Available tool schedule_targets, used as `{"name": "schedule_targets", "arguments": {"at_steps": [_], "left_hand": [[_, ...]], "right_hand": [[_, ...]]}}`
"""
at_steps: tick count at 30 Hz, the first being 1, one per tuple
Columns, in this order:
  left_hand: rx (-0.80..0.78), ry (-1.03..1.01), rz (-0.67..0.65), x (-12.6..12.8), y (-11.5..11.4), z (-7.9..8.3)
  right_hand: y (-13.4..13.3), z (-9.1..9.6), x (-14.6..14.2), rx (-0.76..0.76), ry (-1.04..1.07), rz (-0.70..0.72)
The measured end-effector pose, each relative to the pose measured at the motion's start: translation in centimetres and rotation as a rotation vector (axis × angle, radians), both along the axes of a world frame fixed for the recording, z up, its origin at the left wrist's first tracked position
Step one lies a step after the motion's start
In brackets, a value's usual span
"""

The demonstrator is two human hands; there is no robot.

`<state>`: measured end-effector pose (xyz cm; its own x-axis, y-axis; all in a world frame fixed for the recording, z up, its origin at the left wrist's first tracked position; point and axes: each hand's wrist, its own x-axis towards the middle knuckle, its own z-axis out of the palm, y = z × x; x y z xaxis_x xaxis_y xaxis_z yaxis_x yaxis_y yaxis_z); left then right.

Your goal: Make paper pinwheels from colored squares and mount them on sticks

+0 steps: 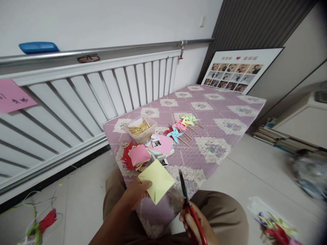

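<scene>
My left hand (141, 190) pinches a yellow paper square (159, 178) by its left side, thumb on top. Slits run into the square from its corners. In my right hand (195, 219) is a pair of scissors (186, 192) with red handles, blades pointing up and away, apart from the paper. Just beyond the yellow square lie a pile of red and pink paper pieces (139, 154) and a larger pink sheet (163, 144) with small boxes (163, 161) by it. Several finished paper pinwheels (175, 134) on sticks rest farther back.
A plastic tub (145, 136) of thin wooden sticks stands on the purple patterned tablecloth (178, 105). Behind runs a white radiator (114, 88) with a pipe above it. A photo board (235, 71) leans at the back right. Paper scraps (277, 229) lie low on the right.
</scene>
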<state>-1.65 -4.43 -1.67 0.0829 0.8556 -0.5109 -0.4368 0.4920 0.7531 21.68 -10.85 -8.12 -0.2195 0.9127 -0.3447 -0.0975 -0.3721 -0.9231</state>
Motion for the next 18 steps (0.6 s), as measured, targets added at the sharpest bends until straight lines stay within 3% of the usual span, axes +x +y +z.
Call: {"name": "schedule_targets", "arguments": {"at_steps": [5, 8, 11, 14, 18], "left_hand": [[0.188, 0.327, -0.379, -0.3, -0.9, 0.6], [0.265, 0.271, -0.550, -0.3, -1.1, 1.8], [0.288, 0.184, -0.636, -0.3, -1.1, 2.3], [0.247, 0.195, -0.606, -0.1, -1.2, 1.3], [0.119, 0.038, -0.310, 0.8, -1.4, -0.9]], "right_hand": [[1.6, 2.2, -0.7, -0.005, 0.145, -0.153], [2.0, 3.5, -1.2, 0.012, 0.174, -0.100], [2.0, 4.4, -1.9, 0.003, 0.177, 0.014], [1.9, 4.9, -2.7, -0.002, 0.210, 0.051], [2.1, 4.7, -3.7, 0.001, 0.238, -0.047]]}}
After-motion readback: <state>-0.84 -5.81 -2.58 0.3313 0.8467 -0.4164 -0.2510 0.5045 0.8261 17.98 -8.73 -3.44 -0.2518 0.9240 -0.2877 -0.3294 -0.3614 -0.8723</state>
